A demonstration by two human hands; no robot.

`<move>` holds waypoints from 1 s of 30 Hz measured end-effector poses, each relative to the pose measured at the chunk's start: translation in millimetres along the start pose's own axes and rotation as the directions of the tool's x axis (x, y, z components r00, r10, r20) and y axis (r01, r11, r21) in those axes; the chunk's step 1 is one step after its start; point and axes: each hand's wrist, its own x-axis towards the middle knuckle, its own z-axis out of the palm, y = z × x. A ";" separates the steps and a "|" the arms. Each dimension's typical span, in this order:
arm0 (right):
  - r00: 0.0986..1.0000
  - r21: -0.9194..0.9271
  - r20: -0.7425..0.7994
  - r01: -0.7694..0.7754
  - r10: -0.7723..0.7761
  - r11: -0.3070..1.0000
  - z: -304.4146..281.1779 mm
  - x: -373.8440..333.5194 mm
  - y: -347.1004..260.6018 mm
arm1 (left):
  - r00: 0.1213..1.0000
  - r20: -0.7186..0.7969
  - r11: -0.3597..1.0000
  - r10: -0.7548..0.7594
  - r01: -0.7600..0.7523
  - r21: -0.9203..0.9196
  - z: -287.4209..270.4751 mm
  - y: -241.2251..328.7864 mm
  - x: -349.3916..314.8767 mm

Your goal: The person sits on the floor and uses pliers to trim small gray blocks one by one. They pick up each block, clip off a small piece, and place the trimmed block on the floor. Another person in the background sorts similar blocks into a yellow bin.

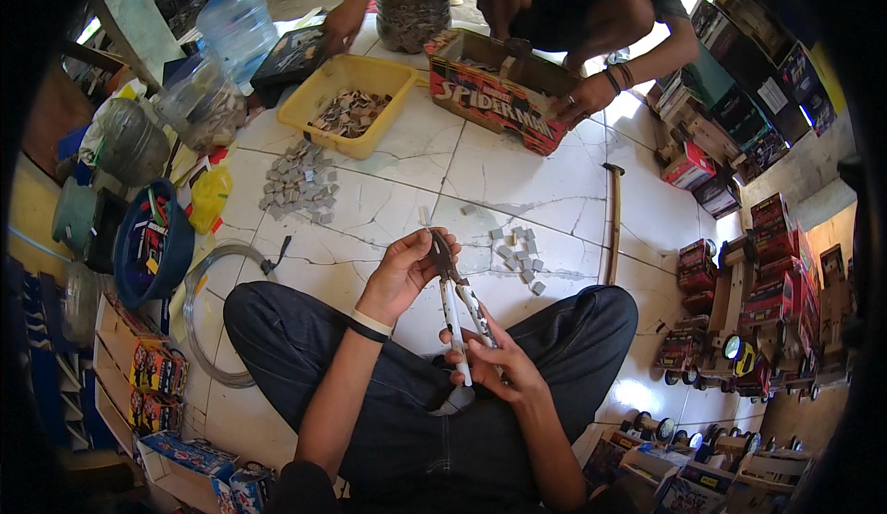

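My right hand [499,363] is wrapped round the white, paint-worn handles of metal snips [450,278], which point away from me above my crossed legs. At the snips' dark jaws my left hand [407,274] is closed, its thumb and fingers pinched together. A small pale strip [424,215] sticks out beyond those fingertips; the fingers hide the rest of it. Small grey square pieces [519,253] lie scattered on the tiles ahead of my right knee. A larger heap of similar grey pieces [300,184] sits farther off to the left.
A yellow basin [397,75] holds many small pieces. Another person's hand [591,95] touches a red printed box [490,98]. A hammer [613,223] lies on the right; a wire coil [199,329] is left. Wheeled toy trucks [730,320] are stacked right, beside a tiled floor.
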 end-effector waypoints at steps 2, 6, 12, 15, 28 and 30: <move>0.999 0.064 0.025 -0.049 0.048 0.997 -1.4 -4.9 -4.3 | 0.998 0.063 1.000 -0.027 0.028 -0.011 -5.9 3.4 -0.6; 0.993 0.052 0.035 -0.116 0.114 0.992 -2.1 -10.7 -9.6 | 0.989 0.130 0.997 -0.067 0.063 0.034 -14.4 14.4 -5.5; 0.974 -0.754 -0.188 -0.061 -0.127 0.654 9.7 -6.7 -2.7 | 0.995 0.079 0.987 -0.065 0.053 0.151 -15.8 23.9 -11.7; 0.933 -0.964 -0.093 0.003 -0.347 0.265 18.1 0.4 4.0 | 0.997 0.041 0.988 -0.067 0.060 0.145 -16.3 20.9 -9.9; 0.953 -0.908 -0.091 0.040 -0.289 0.416 4.2 -3.9 -0.9 | 0.992 0.126 0.990 -0.016 -0.002 0.138 0.3 35.2 -8.7; 0.965 -0.877 -0.127 -0.001 -0.229 0.481 4.3 -4.4 -1.7 | 0.998 0.056 0.984 -0.022 0.012 0.177 -5.2 32.3 -4.8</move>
